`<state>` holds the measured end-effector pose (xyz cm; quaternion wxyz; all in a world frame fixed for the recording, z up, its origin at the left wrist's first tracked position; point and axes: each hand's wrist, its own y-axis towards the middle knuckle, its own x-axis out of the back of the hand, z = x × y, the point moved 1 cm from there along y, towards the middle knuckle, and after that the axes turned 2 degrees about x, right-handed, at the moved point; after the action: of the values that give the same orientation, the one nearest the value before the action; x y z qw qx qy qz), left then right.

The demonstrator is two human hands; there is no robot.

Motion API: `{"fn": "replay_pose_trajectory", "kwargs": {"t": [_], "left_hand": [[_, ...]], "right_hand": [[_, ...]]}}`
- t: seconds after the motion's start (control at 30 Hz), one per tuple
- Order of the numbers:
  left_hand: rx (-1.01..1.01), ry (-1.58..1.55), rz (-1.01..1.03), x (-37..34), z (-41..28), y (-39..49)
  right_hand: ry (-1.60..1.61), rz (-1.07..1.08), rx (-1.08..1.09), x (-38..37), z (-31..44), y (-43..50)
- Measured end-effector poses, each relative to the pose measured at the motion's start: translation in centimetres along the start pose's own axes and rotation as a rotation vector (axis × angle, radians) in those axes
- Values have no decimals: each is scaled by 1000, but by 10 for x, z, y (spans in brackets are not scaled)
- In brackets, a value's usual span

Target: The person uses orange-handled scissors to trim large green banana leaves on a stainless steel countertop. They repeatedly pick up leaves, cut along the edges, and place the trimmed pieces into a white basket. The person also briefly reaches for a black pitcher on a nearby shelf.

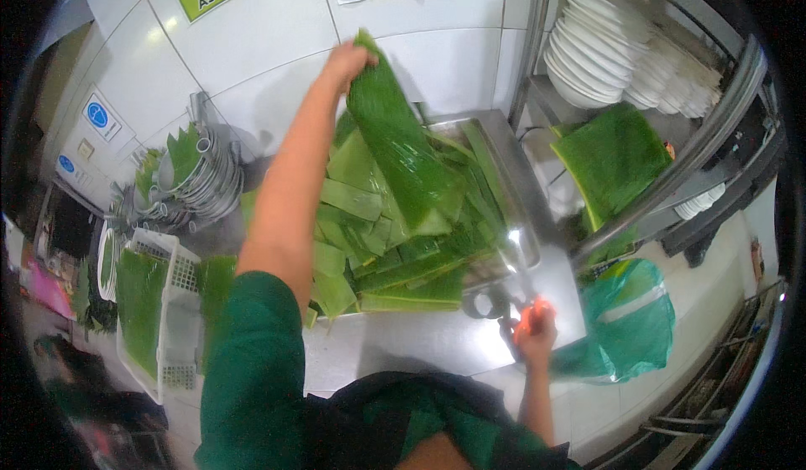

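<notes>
My left hand [352,64] grips the upper end of a broad banana leaf piece [400,130], raised near the tiled wall. Its lower end hangs over a heap of cut banana leaf pieces [352,199] in a shallow steel tray [532,243]. At the tray's near right corner, my right hand [536,334] is closed around an orange-handled cutting tool [535,312]. The tool's blade end points up towards the tray and is blurred, so I cannot tell its exact kind. Close by on the steel counter [390,344] lies a dark ring-shaped roll [485,303].
On the left stand a white plastic basket [179,268] with leaf sheets and stacked metal pans [211,180]. To the right, a metal rack post [535,42] rises beside stacked white bowls [585,48]. A large leaf [617,161] and a green plastic bag [630,325] are below them.
</notes>
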<state>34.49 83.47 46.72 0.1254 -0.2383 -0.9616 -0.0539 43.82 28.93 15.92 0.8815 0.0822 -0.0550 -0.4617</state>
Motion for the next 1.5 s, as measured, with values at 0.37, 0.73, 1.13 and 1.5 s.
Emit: {"fn": "replay_pose_trajectory", "kwargs": {"t": [0.37,0.73,1.13,1.5], "left_hand": [[-893,433,-13,70,-261,-178],[-471,1178,835,69,82,-308],[-334,837,14,99,161,-339],[-649,707,88,-10,117,-273]], "right_hand": [[28,22,6,-1,-9,-1],[-295,75,160,1,8,-2],[-127,191,50,-82,86,33],[59,789,-98,-120,147,-5]]}}
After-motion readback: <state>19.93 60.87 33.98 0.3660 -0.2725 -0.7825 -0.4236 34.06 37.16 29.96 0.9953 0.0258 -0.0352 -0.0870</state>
